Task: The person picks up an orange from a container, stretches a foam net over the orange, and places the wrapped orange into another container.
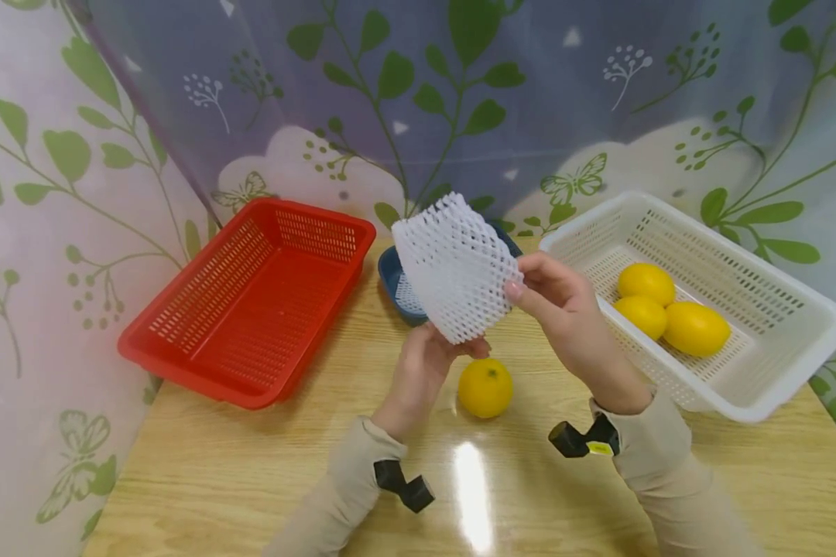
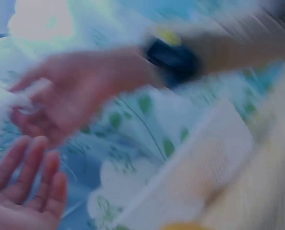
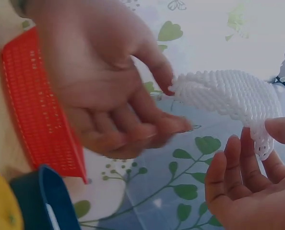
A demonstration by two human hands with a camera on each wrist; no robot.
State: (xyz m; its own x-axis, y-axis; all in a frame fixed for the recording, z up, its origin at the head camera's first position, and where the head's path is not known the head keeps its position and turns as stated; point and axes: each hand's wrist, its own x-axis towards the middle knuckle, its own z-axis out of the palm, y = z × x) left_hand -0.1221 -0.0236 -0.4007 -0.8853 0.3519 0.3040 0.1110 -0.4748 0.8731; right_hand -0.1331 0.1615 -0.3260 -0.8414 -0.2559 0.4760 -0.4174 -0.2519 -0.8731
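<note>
A white foam fruit net (image 1: 456,267), flattened and lifted above the table, hangs between the two hands in the head view. My right hand (image 1: 567,313) pinches its right edge between thumb and fingers. Below the net's lower end is my left hand (image 1: 421,371), palm up, with a fingertip at the mesh edge in the right wrist view. Its fingers (image 2: 34,167) look fairly straight in the blurred left wrist view. A round yellow fruit (image 1: 485,388) rests on the table just below the hands.
A red plastic basket (image 1: 251,391) stands at the left. On the right, a white basket (image 1: 787,348) contains three yellow fruits (image 1: 697,329). Behind the net, a dark blue basket (image 1: 390,271) with more white foam netting (image 1: 407,298) is partly hidden. Patterned cloth (image 1: 418,100) hangs behind the table.
</note>
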